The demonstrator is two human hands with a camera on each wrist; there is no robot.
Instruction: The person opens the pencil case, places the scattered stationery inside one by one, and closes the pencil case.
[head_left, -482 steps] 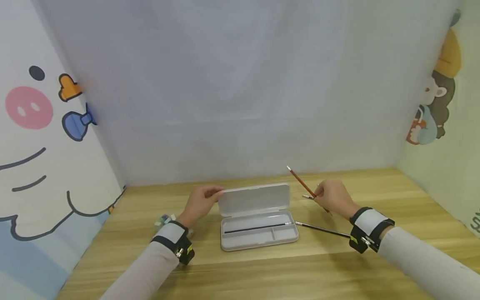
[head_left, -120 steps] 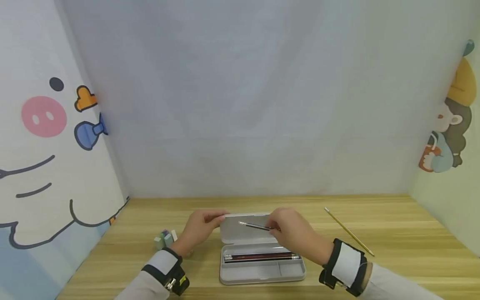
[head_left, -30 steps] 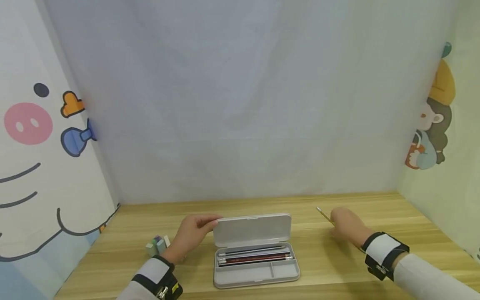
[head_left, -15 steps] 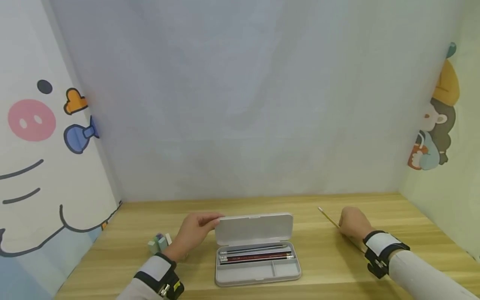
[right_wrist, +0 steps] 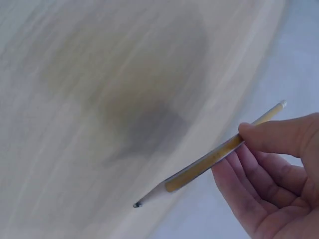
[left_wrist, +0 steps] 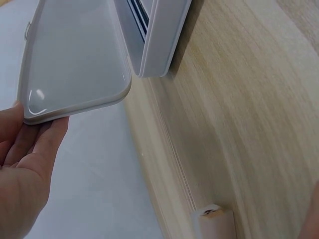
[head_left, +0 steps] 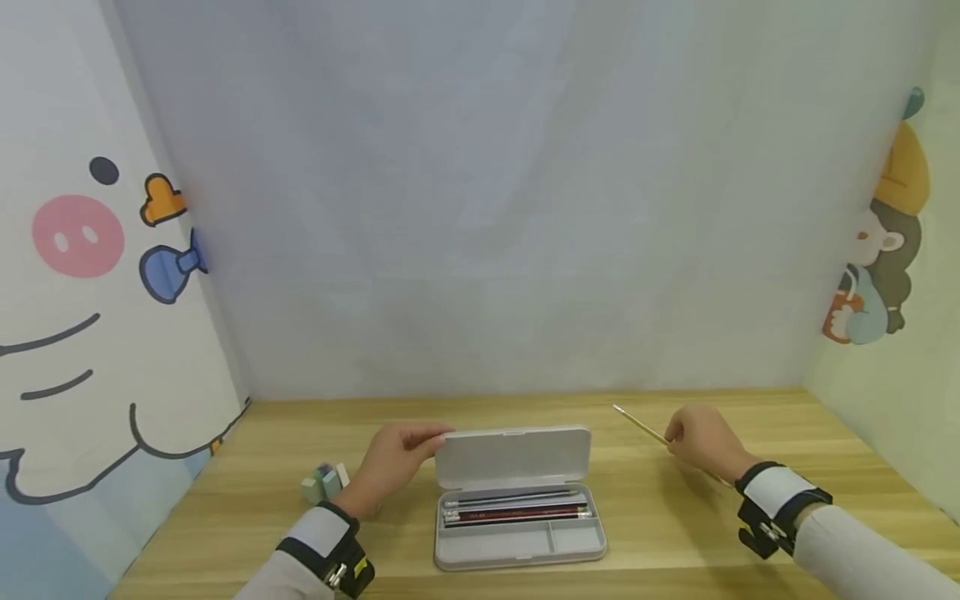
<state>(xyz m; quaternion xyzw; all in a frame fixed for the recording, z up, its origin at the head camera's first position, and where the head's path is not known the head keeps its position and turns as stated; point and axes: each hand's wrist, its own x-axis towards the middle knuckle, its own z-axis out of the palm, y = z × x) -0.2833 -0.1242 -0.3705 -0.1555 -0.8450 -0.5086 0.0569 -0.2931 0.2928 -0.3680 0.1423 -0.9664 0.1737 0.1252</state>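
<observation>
A white pencil case (head_left: 491,546) lies on the table with its hinged lid (head_left: 513,458) standing up. My left hand (head_left: 397,458) pinches the lid's upper left corner between thumb and fingers, seen close in the left wrist view. Several pencils (head_left: 517,512), dark and red, lie in the long back compartment; the two front compartments hold nothing. To the right of the case, my right hand (head_left: 705,440) pinches a yellow pencil (right_wrist: 204,164) between thumb and fingers. Its sharpened tip points down toward me, and its white eraser end points away to the upper left.
A small cluster of pale green, blue and white eraser-like blocks (head_left: 324,483) sits left of the case, partly behind my left wrist. A grey-white cloth wall (head_left: 480,250) rises behind the table (head_left: 637,542), with cartoon-printed panels at both sides.
Over the last second my right hand has picked up the yellow pencil and raised it off the table. Since the oldest frame, more pencils have gone into the case. My left hand stays on the lid.
</observation>
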